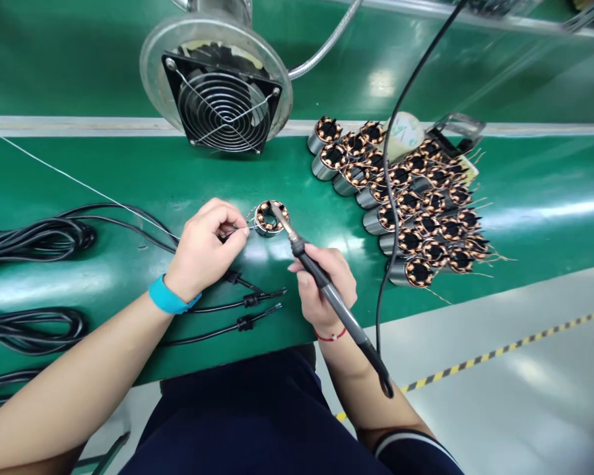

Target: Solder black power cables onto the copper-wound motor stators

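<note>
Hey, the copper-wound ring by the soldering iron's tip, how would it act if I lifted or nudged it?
The copper-wound ring would probably feel heavy for its size, given its metal-looking wall and copper windings. Standing open end up on the glossy green tabletop, it would likely slide before rolling. Its thin wires look bendable and might snag.
</note>
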Demonstrator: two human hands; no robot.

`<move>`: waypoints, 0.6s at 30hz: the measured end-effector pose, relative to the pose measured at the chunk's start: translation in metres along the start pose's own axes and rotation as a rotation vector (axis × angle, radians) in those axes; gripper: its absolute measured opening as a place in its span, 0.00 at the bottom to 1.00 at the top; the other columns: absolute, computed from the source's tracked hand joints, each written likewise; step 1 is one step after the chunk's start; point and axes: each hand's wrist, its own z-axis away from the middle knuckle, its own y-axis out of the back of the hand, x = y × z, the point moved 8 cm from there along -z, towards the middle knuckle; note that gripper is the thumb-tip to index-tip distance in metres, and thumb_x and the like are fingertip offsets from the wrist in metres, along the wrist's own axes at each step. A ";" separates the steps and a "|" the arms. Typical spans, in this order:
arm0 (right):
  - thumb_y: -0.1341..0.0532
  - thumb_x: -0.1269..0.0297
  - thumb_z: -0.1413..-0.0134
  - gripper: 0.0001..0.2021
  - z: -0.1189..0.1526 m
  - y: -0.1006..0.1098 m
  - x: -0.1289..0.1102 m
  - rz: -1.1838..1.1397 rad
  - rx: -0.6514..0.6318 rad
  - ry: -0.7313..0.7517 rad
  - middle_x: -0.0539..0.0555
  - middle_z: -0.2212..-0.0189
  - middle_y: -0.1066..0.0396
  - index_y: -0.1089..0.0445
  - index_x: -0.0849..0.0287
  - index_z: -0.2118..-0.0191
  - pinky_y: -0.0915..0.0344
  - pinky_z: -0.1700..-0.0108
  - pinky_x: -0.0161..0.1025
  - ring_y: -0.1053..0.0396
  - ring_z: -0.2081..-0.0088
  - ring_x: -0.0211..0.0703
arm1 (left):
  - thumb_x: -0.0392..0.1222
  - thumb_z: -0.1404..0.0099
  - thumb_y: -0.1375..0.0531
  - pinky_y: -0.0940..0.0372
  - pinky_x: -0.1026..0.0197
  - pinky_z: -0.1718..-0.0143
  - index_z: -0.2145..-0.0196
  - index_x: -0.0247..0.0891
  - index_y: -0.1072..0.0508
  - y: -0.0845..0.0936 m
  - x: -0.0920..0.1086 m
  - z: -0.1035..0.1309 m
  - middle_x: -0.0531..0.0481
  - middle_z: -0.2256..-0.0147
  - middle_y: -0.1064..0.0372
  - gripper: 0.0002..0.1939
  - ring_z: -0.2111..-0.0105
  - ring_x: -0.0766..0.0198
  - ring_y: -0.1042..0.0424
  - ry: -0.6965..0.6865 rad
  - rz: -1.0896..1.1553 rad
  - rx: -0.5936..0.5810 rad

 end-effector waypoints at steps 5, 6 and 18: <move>0.42 0.63 0.43 0.13 0.009 0.003 0.002 -0.038 0.026 0.018 0.49 0.77 0.28 0.30 0.54 0.52 0.31 0.74 0.39 0.30 0.77 0.40 | 0.31 0.44 0.41 0.37 0.63 0.69 0.73 0.37 0.30 -0.001 -0.003 0.000 0.51 0.69 0.32 0.04 0.68 0.67 0.32 0.022 0.008 0.017; 0.42 0.62 0.43 0.13 0.010 0.003 0.003 -0.032 0.023 0.009 0.50 0.76 0.27 0.30 0.54 0.53 0.31 0.74 0.39 0.30 0.77 0.40 | 0.31 0.44 0.41 0.37 0.64 0.70 0.74 0.37 0.30 -0.001 -0.003 0.000 0.51 0.69 0.32 0.04 0.68 0.67 0.32 0.026 0.008 0.018; 0.41 0.62 0.44 0.12 0.012 -0.002 0.009 -0.033 -0.027 -0.051 0.51 0.71 0.25 0.30 0.54 0.53 0.30 0.75 0.37 0.28 0.77 0.39 | 0.30 0.44 0.41 0.38 0.64 0.71 0.73 0.36 0.30 -0.001 -0.002 0.000 0.52 0.69 0.32 0.04 0.69 0.67 0.33 0.010 -0.010 0.031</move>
